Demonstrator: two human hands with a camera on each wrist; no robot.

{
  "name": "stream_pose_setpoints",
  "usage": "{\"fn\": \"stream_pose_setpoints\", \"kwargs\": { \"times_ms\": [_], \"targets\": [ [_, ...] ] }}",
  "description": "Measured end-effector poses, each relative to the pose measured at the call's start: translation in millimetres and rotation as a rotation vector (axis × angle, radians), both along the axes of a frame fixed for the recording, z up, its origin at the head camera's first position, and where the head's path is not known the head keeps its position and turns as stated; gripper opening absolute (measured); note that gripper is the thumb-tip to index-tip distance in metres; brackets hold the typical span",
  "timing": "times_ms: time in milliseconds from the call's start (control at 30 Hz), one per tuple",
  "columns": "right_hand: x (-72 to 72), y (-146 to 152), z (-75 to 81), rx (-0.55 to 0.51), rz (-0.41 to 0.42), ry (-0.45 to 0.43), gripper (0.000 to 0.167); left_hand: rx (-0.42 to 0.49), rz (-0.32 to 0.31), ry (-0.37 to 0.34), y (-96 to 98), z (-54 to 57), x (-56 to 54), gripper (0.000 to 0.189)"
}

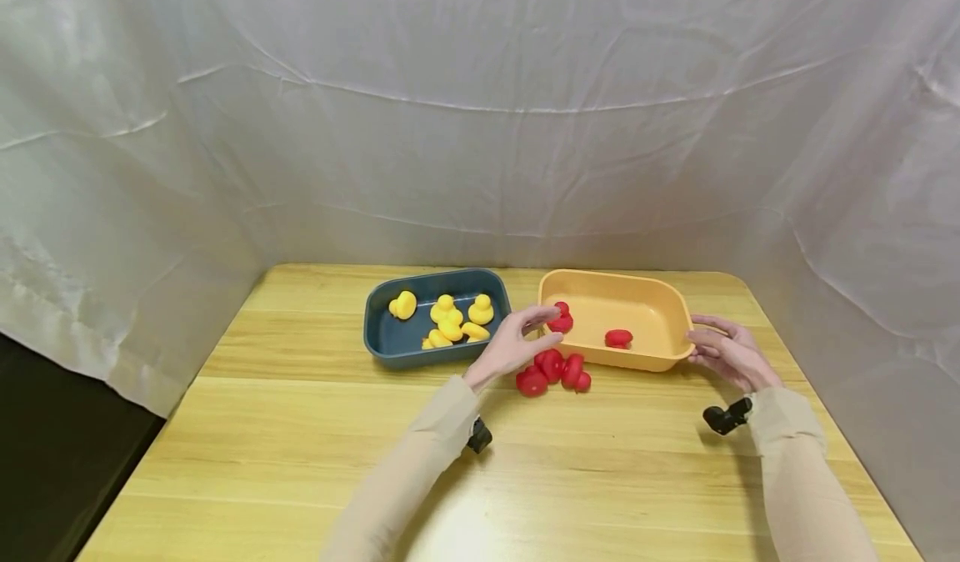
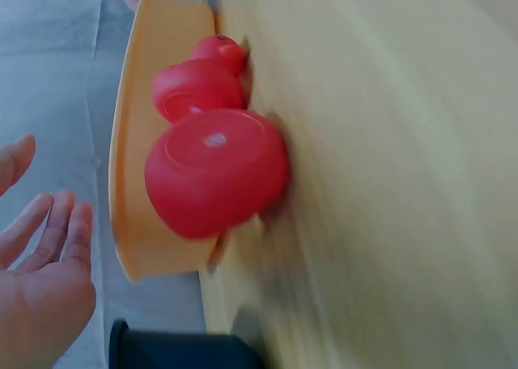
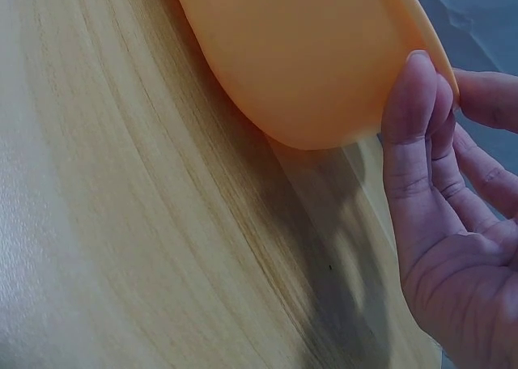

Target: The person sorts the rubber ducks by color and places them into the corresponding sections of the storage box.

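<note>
My left hand [image 1: 517,343] hovers at the left end of an orange tray [image 1: 652,328], thumb and fingers spread apart with nothing between them. Right by its fingertips, a red rubber duck [image 1: 561,320] shows inside the tray. Another red duck [image 1: 618,338] lies farther right in it. Three more red ducks [image 2: 214,171] sit on the table along the tray's front side, below the left hand. At the tray's right end my right hand [image 1: 729,352] pinches the rim, the thumb [image 3: 411,102] on the near side and fingers behind it.
A dark blue tray [image 1: 393,353] holding several yellow rubber ducks [image 1: 481,309] stands to the left of the orange one. Both are near the back edge of the wooden table [image 1: 300,445]. Pale sheeting [image 1: 480,153] hangs behind and at both sides.
</note>
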State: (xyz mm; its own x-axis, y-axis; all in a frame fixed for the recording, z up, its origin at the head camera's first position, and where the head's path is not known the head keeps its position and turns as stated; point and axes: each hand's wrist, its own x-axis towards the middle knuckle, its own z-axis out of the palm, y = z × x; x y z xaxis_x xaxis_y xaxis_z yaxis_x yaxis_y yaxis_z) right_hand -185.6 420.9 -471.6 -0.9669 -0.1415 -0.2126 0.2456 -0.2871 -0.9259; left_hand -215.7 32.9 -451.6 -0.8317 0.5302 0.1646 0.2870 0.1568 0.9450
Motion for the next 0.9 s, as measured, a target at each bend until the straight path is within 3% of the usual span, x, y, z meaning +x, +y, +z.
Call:
{"fn": "stream_pose_setpoints", "kwargs": {
  "times_ms": [367,633,900],
  "targets": [
    [1.9,0,0.6,-0.002,-0.004,-0.014,0.027,-0.131,-0.086,-0.009,-46.7,-12.3,17.6,0.049],
    [1.5,0,-0.3,-0.008,0.004,-0.003,0.027,-0.160,-0.131,-0.078,-52.7,-16.7,22.6,0.055],
    [1.8,0,0.0,-0.041,0.015,0.006,0.028,-0.187,-0.127,-0.051,-53.1,-21.3,22.1,0.056]
  ]
}}
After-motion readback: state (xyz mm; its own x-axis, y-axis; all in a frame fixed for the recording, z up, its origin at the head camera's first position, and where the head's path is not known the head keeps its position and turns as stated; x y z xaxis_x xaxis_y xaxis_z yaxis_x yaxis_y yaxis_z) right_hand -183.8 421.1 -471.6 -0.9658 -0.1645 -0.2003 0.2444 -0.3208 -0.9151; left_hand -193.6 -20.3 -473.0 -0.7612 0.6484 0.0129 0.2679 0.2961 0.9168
